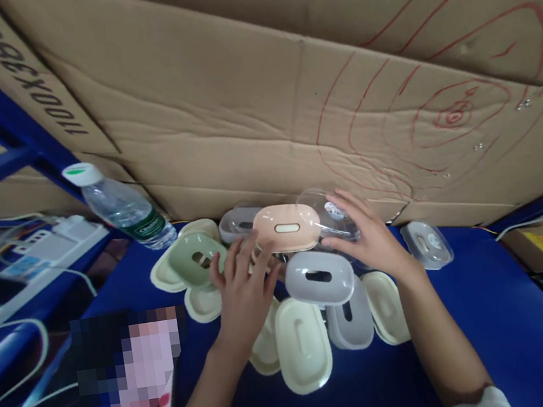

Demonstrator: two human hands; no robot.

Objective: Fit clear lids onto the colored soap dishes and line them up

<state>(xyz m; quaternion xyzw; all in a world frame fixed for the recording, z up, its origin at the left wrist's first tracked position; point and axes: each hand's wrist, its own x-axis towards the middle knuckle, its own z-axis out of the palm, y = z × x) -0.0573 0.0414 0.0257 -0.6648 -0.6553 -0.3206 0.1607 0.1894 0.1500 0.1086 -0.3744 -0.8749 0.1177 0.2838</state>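
Your left hand (241, 287) and right hand (370, 238) are bare, no gloves or rings, forearms uncovered; a white sleeve cuff (481, 402) shows low on your right arm.

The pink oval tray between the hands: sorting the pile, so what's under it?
Under the pink tray sit a grey tray and clear lid; fingers hide the rest.

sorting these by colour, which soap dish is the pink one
The pink soap dish, raised at the back of the pile between the left hand and right hand; the rest are cream, grey, green or clear.
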